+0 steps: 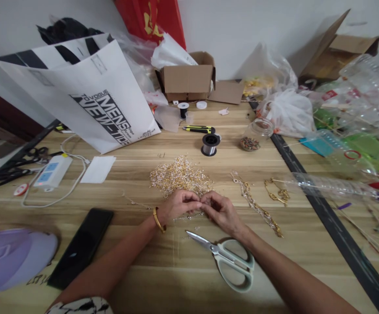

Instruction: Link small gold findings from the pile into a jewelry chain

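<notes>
My left hand (180,205) and right hand (224,213) meet, pinched narrow, steadying something too small to tell; pile of gold bits (181,174) just beyond, scissors (235,263) nearer me, likely for easy reach.

Around my left wrist I wear a shiny, gold-coloured, rounded bracelet (158,220), narrow and smooth, just behind my bare left hand (180,206). A white sleeve (81,306) printed with irregular black lines and patches shows at the bottom edge, and my left forearm (117,257) is uncovered from there. My right forearm (274,264) and right hand (222,211) are bare.
</notes>
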Demonstrator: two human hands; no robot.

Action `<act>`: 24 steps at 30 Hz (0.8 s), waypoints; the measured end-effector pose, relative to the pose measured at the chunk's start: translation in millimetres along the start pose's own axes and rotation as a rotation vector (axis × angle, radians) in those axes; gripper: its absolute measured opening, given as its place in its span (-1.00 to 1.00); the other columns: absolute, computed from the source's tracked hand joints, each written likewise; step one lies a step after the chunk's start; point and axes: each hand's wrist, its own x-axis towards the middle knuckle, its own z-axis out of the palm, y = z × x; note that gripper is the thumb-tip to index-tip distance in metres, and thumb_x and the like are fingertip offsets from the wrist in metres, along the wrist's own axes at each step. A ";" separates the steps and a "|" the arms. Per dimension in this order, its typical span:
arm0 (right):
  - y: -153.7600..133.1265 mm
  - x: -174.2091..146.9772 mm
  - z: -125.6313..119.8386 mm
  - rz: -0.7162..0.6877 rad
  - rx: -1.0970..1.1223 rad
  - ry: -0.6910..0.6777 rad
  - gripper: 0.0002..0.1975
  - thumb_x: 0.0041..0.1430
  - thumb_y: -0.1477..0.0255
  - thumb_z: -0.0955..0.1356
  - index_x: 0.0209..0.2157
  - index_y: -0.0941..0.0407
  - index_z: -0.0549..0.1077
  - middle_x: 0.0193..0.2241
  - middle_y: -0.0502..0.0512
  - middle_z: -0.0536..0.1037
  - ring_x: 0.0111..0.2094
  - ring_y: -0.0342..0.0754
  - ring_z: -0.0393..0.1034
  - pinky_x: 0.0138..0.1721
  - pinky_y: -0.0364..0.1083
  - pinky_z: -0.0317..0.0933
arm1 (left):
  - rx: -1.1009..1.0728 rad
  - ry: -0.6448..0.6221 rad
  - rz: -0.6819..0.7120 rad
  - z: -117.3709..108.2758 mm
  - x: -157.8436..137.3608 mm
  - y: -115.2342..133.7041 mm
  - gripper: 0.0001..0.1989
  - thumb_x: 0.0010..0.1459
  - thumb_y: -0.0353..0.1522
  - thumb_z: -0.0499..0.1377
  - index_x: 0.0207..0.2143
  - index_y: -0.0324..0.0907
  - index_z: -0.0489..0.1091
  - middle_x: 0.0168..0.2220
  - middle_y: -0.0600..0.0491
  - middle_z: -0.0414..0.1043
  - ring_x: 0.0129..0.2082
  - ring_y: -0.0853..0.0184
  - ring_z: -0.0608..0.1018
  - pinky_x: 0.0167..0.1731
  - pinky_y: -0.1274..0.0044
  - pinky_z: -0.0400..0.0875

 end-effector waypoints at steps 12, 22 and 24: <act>-0.1 -0.6 -1.8 0.017 0.056 0.014 -0.81 0.14 0.32 0.35 -0.42 0.17 0.40 -0.62 -0.07 0.29 -0.62 -0.23 0.13 -0.61 -0.22 0.03 | -0.105 0.022 -0.016 0.8 -0.3 -0.5 -0.74 0.00 -0.27 0.24 -0.44 -0.34 0.43 -0.58 0.09 0.36 -0.57 0.49 0.37 -0.51 0.64 0.27; -2.2 -0.3 -3.0 0.031 0.088 0.032 -0.79 0.15 0.31 0.33 -0.41 0.18 0.43 -0.62 -0.04 0.34 -0.64 -0.22 0.17 -0.61 -0.22 0.07 | -0.229 0.050 -0.060 2.5 1.9 -3.2 -0.77 -0.13 -0.33 0.32 -0.48 -0.35 0.45 -0.62 0.11 0.37 -0.61 0.52 0.36 -0.56 0.66 0.25; -3.3 -0.2 -3.5 0.032 0.088 0.026 -0.79 0.15 0.31 0.33 -0.40 0.18 0.43 -0.61 -0.03 0.36 -0.63 -0.22 0.19 -0.61 -0.22 0.08 | -0.248 0.053 -0.064 3.0 2.1 -3.2 -0.76 -0.13 -0.32 0.33 -0.49 -0.34 0.45 -0.64 0.11 0.37 -0.62 0.52 0.37 -0.56 0.66 0.26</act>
